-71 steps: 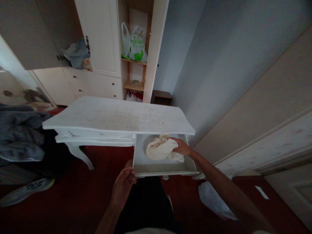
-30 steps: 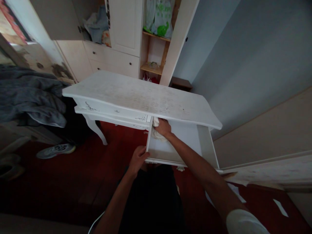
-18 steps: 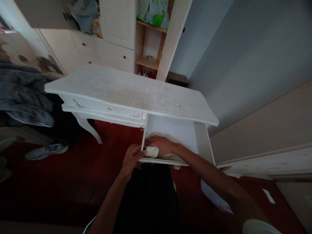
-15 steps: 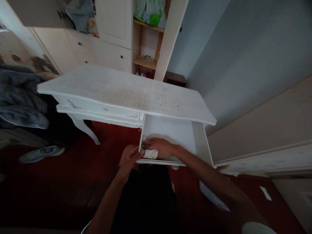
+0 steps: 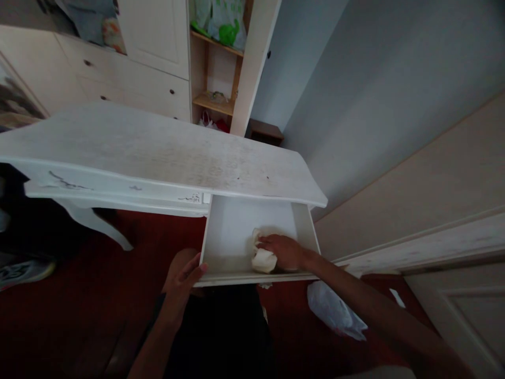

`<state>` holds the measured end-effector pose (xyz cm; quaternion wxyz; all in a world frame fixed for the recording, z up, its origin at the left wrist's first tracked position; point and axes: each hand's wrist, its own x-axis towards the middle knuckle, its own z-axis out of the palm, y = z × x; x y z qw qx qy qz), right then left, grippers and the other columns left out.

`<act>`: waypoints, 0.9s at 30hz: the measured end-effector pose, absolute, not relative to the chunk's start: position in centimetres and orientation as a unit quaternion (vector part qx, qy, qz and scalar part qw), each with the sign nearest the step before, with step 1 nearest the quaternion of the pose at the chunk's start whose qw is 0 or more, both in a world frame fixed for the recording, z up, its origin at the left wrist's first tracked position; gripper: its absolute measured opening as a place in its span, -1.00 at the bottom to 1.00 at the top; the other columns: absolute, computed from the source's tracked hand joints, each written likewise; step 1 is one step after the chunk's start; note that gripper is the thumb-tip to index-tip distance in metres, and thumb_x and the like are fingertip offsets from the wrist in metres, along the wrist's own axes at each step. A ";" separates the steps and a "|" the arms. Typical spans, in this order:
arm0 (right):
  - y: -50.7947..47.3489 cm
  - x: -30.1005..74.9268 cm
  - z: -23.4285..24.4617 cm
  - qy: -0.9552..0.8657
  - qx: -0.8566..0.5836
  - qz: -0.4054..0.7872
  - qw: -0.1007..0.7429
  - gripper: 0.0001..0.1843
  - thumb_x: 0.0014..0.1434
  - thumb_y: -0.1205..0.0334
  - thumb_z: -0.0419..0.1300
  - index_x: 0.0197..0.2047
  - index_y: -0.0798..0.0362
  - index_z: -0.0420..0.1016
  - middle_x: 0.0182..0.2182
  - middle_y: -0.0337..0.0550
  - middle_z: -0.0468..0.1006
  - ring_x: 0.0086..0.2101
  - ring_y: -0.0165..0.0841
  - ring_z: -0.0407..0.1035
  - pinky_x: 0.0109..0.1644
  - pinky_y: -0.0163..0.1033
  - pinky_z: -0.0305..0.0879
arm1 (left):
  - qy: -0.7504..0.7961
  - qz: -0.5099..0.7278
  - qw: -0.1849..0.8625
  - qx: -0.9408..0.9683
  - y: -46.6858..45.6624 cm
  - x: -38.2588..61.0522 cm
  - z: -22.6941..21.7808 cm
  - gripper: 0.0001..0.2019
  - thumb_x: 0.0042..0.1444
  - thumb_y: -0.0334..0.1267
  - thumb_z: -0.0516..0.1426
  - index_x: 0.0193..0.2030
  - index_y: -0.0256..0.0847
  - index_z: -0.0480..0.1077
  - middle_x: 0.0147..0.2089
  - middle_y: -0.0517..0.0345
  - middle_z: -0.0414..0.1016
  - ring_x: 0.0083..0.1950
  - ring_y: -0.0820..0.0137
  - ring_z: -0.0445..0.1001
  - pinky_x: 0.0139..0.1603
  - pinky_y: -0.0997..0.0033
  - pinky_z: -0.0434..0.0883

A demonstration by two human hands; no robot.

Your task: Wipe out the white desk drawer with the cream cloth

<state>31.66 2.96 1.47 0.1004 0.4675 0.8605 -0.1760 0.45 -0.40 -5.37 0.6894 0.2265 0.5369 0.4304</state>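
A white table (image 5: 158, 152) has its right drawer (image 5: 232, 231) pulled out. Inside the drawer, near the front, lies a crumpled cream cloth (image 5: 262, 255). My right hand (image 5: 283, 251) rests on the cloth, fingers closed over it and pressing it against the drawer floor. My left hand (image 5: 182, 273) grips the drawer's front left corner, fingers curled round the edge.
A white plastic bag (image 5: 333, 310) lies on the dark red floor right of the drawer. A cream wardrobe (image 5: 158, 42) with open shelves and green-printed bags (image 5: 221, 21) stands behind the table. A grey wall and a door panel close the right side.
My right hand has slid the cloth from the drawer's front left corner to the front middle. The view has shifted right. My left hand stays on the drawer's corner.
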 end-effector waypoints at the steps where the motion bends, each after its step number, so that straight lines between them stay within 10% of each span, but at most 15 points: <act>1: 2.2 32.6 1.4 0.839 0.510 -0.155 0.112 -0.39 0.19 0.31 0.23 0.32 0.11 0.39 0.31 0.14 0.38 0.25 -0.07 0.32 0.31 0.01 0.23 | 0.540 0.432 0.688 0.221 -0.4 0.5 -5.5 -0.36 -0.14 -0.02 0.41 0.12 -0.20 0.56 -0.01 0.00 0.67 0.04 0.11 0.61 0.02 0.29 0.53; 13: 6.1 36.3 0.0 0.645 0.759 0.060 0.060 -0.32 0.15 0.40 0.22 0.33 0.19 0.20 0.18 0.24 0.42 0.12 -0.08 0.37 0.16 -0.09 0.33 | 0.540 0.459 0.664 0.238 -0.5 1.5 -5.0 -0.33 -0.19 0.09 0.40 0.07 -0.18 0.57 -0.13 0.04 0.67 -0.04 0.04 0.62 -0.02 0.20 0.54; 22: 12.8 34.8 -0.1 0.500 0.866 0.013 -0.013 -0.64 0.29 0.22 0.11 0.01 0.27 0.55 -0.01 0.36 0.59 -0.01 0.03 0.55 0.03 -0.02 0.44 | 0.534 0.483 0.658 0.223 -0.7 2.1 -5.2 -0.31 -0.19 0.10 0.38 0.08 -0.21 0.53 -0.18 0.05 0.67 -0.08 0.09 0.61 -0.10 0.26 0.52; 27: 12.6 32.5 0.0 0.506 0.861 0.010 -0.042 -0.56 0.31 0.19 0.08 0.15 0.27 0.45 0.05 0.38 0.55 -0.02 0.02 0.55 0.00 -0.02 0.47 | 0.532 0.500 0.647 0.222 -0.7 2.4 -5.5 -0.37 -0.18 0.08 0.37 0.05 -0.19 0.53 -0.24 0.09 0.66 -0.11 0.10 0.62 -0.08 0.24 0.51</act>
